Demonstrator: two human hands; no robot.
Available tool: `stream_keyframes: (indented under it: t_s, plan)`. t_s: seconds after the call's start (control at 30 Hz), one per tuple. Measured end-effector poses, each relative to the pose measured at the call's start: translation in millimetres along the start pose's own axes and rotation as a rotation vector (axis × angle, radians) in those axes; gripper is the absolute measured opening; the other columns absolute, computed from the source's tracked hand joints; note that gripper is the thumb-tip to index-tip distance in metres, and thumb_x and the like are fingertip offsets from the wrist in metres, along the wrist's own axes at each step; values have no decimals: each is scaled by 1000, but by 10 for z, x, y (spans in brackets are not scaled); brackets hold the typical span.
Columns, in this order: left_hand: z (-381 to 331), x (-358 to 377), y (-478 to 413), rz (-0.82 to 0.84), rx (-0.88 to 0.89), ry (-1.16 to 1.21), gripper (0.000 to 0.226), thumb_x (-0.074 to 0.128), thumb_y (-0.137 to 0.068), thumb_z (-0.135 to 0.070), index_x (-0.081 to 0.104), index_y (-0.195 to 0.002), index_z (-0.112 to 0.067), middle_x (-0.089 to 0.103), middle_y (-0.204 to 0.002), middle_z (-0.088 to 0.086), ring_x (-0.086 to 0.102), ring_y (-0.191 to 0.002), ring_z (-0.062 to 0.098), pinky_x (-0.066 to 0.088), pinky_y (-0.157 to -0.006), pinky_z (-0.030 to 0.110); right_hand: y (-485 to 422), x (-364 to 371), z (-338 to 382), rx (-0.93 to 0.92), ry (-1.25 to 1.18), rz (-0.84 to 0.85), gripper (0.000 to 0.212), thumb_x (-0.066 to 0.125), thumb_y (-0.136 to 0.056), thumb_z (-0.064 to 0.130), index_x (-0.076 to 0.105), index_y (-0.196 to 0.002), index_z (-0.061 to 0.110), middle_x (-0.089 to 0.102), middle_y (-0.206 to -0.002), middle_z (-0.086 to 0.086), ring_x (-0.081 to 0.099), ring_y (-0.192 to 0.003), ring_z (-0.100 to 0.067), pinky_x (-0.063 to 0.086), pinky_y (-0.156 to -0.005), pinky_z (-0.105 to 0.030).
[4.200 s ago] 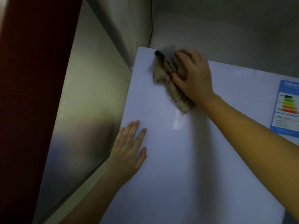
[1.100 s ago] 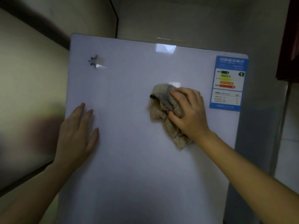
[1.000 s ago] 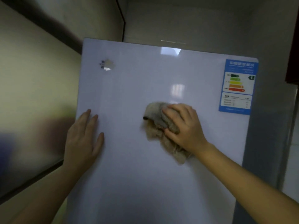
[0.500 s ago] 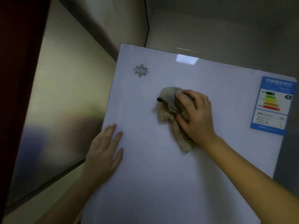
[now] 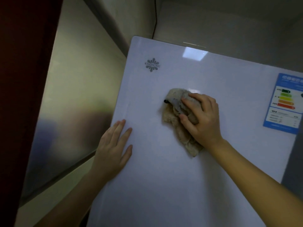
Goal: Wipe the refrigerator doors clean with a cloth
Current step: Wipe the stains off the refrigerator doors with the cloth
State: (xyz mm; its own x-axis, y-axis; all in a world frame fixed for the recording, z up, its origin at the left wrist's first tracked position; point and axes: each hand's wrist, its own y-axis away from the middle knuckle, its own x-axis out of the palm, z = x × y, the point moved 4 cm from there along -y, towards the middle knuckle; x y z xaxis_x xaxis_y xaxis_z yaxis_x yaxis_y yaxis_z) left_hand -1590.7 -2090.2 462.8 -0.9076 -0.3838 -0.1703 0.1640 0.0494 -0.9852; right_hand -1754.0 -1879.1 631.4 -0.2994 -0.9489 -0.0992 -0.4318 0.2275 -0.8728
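The white glossy refrigerator door (image 5: 164, 185) fills the middle of the head view. A crumpled beige cloth (image 5: 176, 118) lies bunched against its upper middle. My right hand (image 5: 201, 115) grips the cloth and presses it on the door, fingers curled over the bunch. My left hand (image 5: 114, 149) lies flat on the door near its left edge, fingers straight and together. A grey flower-shaped logo (image 5: 152, 64) sits at the door's upper left.
A blue energy label (image 5: 285, 104) is stuck at the door's upper right. A brushed-metal panel (image 5: 70, 104) stands to the left, beside a dark red surface (image 5: 21, 79). Grey wall rises behind the refrigerator.
My right hand has shifted the cloth slightly right and down on the door over the last half second. The left hand stays flat on the left edge.
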Motion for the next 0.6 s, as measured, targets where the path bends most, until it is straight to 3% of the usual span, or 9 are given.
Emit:
stream_keyframes:
  t_s: [0.17,0.3,0.37,0.43,0.6]
  plan:
    - [1,-22,66,-7,-8,4,54,48,-99,-36,51,-145,-7,38,-158,17,38,-146,35,36,-117,48,208,137,253,-52,-22,70,43,73,-91,33,70,-129,13,64,-130,-16,58,-116,-36,44,-97,-46]
    - [-34,3,213,16,-7,6,55,47,-100,-38,50,-145,-6,37,-158,19,36,-147,35,36,-118,48,550,295,667,-384,-43,216,35,70,-96,31,72,-127,15,68,-129,-14,66,-111,-36,52,-91,-43]
    - [-34,24,270,32,-3,3,55,46,-100,-38,49,-146,-7,37,-159,19,36,-147,36,35,-118,47,494,282,657,-454,-38,217,31,69,-98,28,73,-125,15,70,-126,-14,68,-109,-35,54,-88,-41]
    - [-31,35,325,40,0,-2,55,46,-100,-38,50,-145,-6,37,-158,19,37,-147,36,36,-117,48,244,239,482,-381,-9,142,33,71,-96,25,72,-126,11,69,-125,-17,67,-107,-38,52,-89,-43]
    - [-43,36,371,43,-3,1,55,47,-100,-37,49,-146,-7,36,-159,18,36,-147,35,33,-120,45,-426,115,46,23,62,-5,46,69,-94,30,64,-135,10,62,-130,-18,56,-115,-39,41,-97,-40]
